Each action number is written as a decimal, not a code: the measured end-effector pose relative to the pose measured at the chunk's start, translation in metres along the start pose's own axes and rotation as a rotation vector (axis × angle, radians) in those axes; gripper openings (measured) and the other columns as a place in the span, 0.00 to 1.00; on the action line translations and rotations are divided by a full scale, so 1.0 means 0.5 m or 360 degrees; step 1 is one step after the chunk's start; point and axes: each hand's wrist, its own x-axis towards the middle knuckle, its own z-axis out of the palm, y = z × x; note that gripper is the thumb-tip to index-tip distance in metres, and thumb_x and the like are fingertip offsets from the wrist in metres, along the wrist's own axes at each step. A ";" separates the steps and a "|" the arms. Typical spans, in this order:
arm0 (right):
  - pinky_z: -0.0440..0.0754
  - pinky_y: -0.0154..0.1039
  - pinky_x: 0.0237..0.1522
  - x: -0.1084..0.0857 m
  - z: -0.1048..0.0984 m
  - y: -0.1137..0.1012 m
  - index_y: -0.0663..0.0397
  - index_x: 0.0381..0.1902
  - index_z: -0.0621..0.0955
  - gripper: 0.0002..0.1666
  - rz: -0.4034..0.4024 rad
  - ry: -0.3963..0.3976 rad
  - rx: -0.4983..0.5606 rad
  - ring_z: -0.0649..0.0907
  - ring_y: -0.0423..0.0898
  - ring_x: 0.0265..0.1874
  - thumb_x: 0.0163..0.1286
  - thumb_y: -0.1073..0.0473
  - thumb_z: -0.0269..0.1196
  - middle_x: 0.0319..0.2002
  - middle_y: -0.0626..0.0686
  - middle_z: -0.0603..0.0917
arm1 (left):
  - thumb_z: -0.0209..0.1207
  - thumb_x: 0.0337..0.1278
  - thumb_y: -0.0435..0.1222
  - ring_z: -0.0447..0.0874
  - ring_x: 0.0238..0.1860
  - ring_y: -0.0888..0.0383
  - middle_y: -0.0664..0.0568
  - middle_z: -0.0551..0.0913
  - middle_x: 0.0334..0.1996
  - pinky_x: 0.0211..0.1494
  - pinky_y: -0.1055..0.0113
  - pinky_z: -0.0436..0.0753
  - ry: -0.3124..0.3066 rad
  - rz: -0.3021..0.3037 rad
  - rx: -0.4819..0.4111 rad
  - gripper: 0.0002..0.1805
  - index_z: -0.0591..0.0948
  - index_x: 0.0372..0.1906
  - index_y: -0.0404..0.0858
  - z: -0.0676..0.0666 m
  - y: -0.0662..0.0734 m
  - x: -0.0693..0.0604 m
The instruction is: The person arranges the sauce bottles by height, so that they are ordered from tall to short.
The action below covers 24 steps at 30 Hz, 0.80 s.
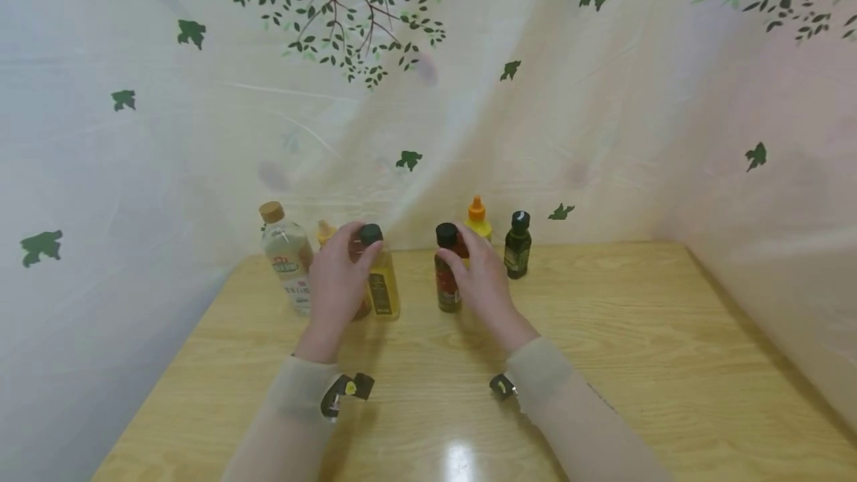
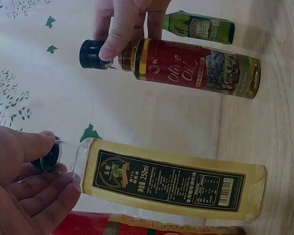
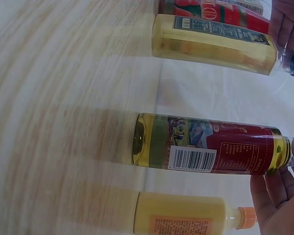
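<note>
The left hand (image 1: 335,274) gripped a square oil bottle (image 2: 174,183) at its cap; the right hand (image 1: 483,274) pinched the neck of an olive oil bottle (image 1: 448,288), upright at three o'clock from the square oil bottle. From the head view, a yellow squeeze bottle (image 1: 478,226) stood at one o'clock from the olive oil bottle.

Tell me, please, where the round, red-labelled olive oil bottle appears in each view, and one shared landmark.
Head: the round, red-labelled olive oil bottle, just right of centre, below mid-height.
Left wrist: the bottle, sideways, upper middle.
Right wrist: the bottle, sideways, right of centre.
Landmark: the square, clear bottle of yellow oil; respectively left of, below, above it.
</note>
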 end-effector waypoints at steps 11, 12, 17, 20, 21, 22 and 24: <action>0.83 0.57 0.64 0.001 0.003 0.001 0.50 0.73 0.79 0.28 0.0013 -0.0020 -0.0013 0.86 0.56 0.59 0.82 0.49 0.68 0.61 0.56 0.87 | 0.72 0.75 0.41 0.91 0.50 0.44 0.42 0.90 0.57 0.57 0.46 0.87 0.0037 0.0021 -0.0014 0.25 0.81 0.69 0.35 0.005 -0.013 -0.003; 0.83 0.57 0.64 0.000 0.003 0.001 0.50 0.74 0.79 0.28 0.0017 -0.0023 -0.0014 0.86 0.56 0.59 0.82 0.49 0.68 0.61 0.56 0.87 | 0.72 0.75 0.41 0.91 0.50 0.44 0.41 0.90 0.57 0.57 0.46 0.87 0.0042 0.0025 -0.0015 0.25 0.81 0.69 0.35 0.006 -0.013 -0.004; 0.83 0.58 0.65 0.001 0.005 0.003 0.51 0.74 0.79 0.29 0.0021 -0.0021 -0.0012 0.86 0.56 0.59 0.82 0.49 0.69 0.61 0.56 0.87 | 0.71 0.76 0.40 0.91 0.50 0.45 0.42 0.90 0.56 0.56 0.47 0.88 0.0058 0.0037 -0.0020 0.24 0.82 0.68 0.36 0.006 -0.015 -0.004; 0.83 0.59 0.65 0.002 0.005 0.003 0.51 0.74 0.79 0.28 0.0023 -0.0015 -0.0011 0.86 0.56 0.59 0.82 0.50 0.69 0.61 0.56 0.87 | 0.71 0.76 0.41 0.91 0.50 0.45 0.43 0.90 0.56 0.55 0.47 0.88 0.0058 0.0033 -0.0013 0.23 0.82 0.68 0.37 0.005 -0.016 -0.001; 0.83 0.59 0.65 0.002 0.004 0.002 0.51 0.74 0.79 0.28 0.0022 -0.0014 -0.0013 0.86 0.56 0.59 0.82 0.50 0.69 0.61 0.56 0.87 | 0.71 0.76 0.41 0.91 0.50 0.46 0.43 0.90 0.56 0.55 0.47 0.88 0.0058 0.0032 -0.0011 0.23 0.82 0.68 0.37 0.005 -0.016 -0.001; 0.83 0.59 0.65 0.002 0.004 0.002 0.51 0.73 0.79 0.27 0.0020 -0.0014 -0.0012 0.86 0.56 0.59 0.82 0.51 0.69 0.60 0.56 0.87 | 0.71 0.76 0.41 0.91 0.50 0.46 0.43 0.90 0.56 0.55 0.47 0.88 0.0061 0.0033 -0.0007 0.23 0.82 0.68 0.37 0.005 -0.016 0.000; 0.83 0.59 0.65 0.003 0.003 0.001 0.51 0.73 0.79 0.27 0.0021 -0.0014 -0.0009 0.85 0.57 0.59 0.82 0.51 0.69 0.60 0.56 0.87 | 0.71 0.76 0.41 0.91 0.50 0.45 0.43 0.90 0.55 0.54 0.47 0.88 0.0065 0.0039 -0.0001 0.23 0.82 0.67 0.37 0.005 -0.017 0.001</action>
